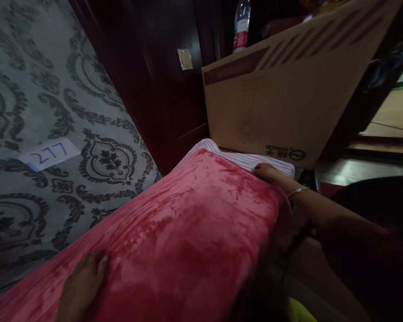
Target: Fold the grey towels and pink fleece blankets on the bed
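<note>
A pink plush blanket [188,223] lies across a bed, over a striped sheet [255,160] that shows at the far end. My left hand [82,286] rests flat on the blanket at the near left, its fingers stretched out. My right hand [267,172] reaches to the blanket's far right corner, fingers curled over the edge where pink meets the stripes. A thin bracelet [297,191] circles that wrist.
A large cardboard box [289,94] stands just past the bed's far end. A plastic bottle [242,27] rises behind it. Patterned grey wallpaper with a paper label reading 277 [49,153] fills the left. Dark wooden panelling [154,80] is behind.
</note>
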A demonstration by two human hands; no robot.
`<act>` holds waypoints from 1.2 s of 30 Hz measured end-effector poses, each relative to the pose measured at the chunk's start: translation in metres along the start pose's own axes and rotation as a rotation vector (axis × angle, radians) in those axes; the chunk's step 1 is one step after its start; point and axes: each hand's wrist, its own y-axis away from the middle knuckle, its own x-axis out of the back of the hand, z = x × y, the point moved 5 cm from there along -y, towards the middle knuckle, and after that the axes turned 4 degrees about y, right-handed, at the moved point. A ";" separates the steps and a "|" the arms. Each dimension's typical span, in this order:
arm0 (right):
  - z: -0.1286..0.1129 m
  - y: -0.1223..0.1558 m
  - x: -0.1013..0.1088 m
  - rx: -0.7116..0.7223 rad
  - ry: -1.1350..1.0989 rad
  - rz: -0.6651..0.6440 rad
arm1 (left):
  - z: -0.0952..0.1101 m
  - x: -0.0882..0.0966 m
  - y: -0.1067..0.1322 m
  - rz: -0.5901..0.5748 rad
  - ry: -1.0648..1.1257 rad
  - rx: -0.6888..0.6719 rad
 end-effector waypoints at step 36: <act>0.082 0.043 0.017 -0.278 0.089 0.312 | 0.068 -0.047 0.064 0.022 0.011 -0.076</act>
